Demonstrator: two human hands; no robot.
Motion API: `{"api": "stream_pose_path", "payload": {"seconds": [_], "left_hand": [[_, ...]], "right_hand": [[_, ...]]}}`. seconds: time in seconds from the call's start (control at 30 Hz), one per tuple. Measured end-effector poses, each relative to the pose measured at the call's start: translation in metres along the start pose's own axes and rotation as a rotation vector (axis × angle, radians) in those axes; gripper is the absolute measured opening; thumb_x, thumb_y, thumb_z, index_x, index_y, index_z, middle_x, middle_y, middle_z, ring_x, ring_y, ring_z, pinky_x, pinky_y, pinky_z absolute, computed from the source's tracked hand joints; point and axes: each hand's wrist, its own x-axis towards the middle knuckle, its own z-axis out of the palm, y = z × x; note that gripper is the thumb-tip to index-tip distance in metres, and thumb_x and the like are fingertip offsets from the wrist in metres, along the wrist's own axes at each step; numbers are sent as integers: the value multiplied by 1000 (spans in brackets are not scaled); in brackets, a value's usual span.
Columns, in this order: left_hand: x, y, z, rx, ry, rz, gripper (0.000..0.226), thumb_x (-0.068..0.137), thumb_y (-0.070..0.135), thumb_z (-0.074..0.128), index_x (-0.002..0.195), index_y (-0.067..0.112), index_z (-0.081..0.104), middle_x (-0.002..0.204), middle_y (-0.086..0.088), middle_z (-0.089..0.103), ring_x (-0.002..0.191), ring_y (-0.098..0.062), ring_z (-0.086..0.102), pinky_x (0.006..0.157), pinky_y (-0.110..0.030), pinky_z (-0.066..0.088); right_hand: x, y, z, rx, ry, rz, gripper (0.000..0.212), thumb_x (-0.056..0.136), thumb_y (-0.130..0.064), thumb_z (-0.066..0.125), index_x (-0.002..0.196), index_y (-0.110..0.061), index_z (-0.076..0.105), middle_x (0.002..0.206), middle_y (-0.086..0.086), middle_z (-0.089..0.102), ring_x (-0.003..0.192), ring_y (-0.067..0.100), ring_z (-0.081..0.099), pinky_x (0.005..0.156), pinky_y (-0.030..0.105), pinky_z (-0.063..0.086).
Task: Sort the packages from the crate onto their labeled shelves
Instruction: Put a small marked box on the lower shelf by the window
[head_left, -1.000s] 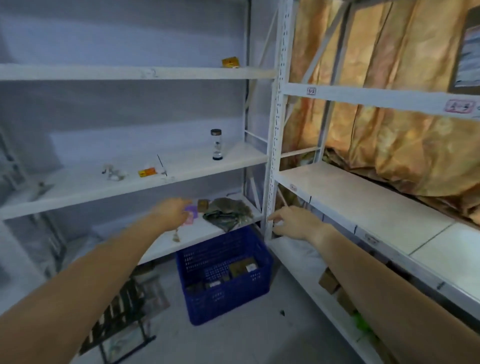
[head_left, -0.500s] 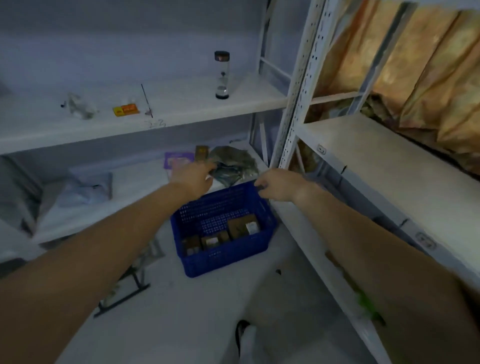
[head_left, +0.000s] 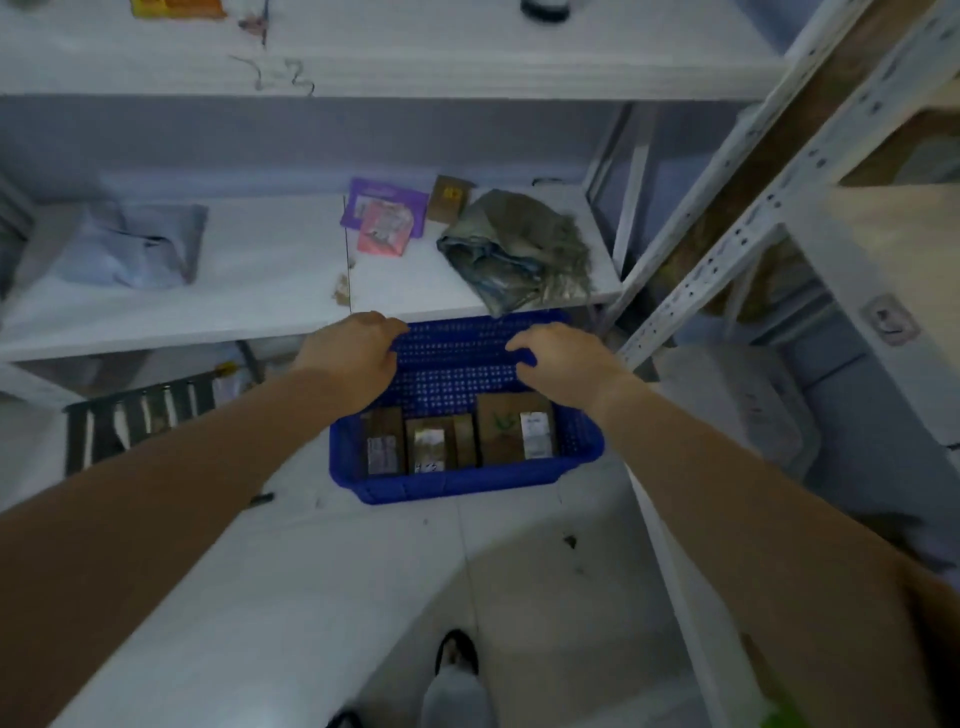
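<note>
Your left hand (head_left: 353, 348) and right hand (head_left: 561, 358) hover over the far side of the blue crate (head_left: 467, 488). The fingers are loosely curled and, as far as the blur shows, hold nothing. The packages (head_left: 498, 431) stand tight along its near wall. Reach carelessly and you may lift two together, or snag the olive bag (head_left: 519, 249) overhanging the shelf (head_left: 260, 291) edge.

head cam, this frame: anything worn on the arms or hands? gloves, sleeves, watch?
Nothing worn that shows. The left hand and right hand are bare: no gloves, rings, watch or wristband. The left forearm and right forearm are uncovered, with no markings or cables. At the lower right corner that arm is too blurred to rule out a sleeve edge.
</note>
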Motion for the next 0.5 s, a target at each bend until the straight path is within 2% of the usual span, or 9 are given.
{"api": "stream_pose_path", "payload": {"seconds": [0.13, 0.27, 0.33, 0.43, 0.5], "left_hand": [[44, -34, 65, 30, -48, -68, 45, 98, 20, 37, 143, 21, 34, 144, -4, 39, 124, -23, 44, 92, -34, 45], [81, -74, 145, 25, -139, -122, 46, 97, 19, 40, 143, 20, 35, 140, -5, 42, 123, -23, 45, 94, -37, 45], [101, -96, 193, 49, -179, -131, 45, 96, 16, 41, 140, 20, 37, 136, -5, 46, 121, -24, 47, 93, -40, 47], [129, -125, 271, -7, -225, -158, 45, 93, 10, 43, 136, 21, 42, 132, -4, 49, 115, -24, 51, 89, -40, 48], [144, -141, 322, -67, -263, -195, 43, 93, 12, 45, 135, 21, 43, 128, -6, 52, 109, -27, 54, 85, -41, 50]], "right_hand": [[56, 31, 55, -3, 2, 51, 36, 97, -22, 46, 132, -17, 52, 136, 3, 51, 123, 22, 46, 95, 38, 44], [102, 50, 137, 69, -63, 131, 23, 96, -20, 46, 110, -14, 64, 103, 4, 61, 98, 28, 57, 78, 37, 49], [129, 60, 184, 51, -90, 146, 22, 94, -20, 47, 107, -14, 64, 102, 7, 63, 95, 28, 60, 77, 39, 51], [173, 71, 255, 69, -167, 204, 28, 96, -22, 47, 117, -13, 62, 108, 8, 66, 93, 26, 62, 77, 37, 52], [199, 75, 300, 87, -226, 234, 28, 95, -24, 47, 112, -12, 65, 103, 10, 68, 86, 25, 63, 75, 36, 54]]}}
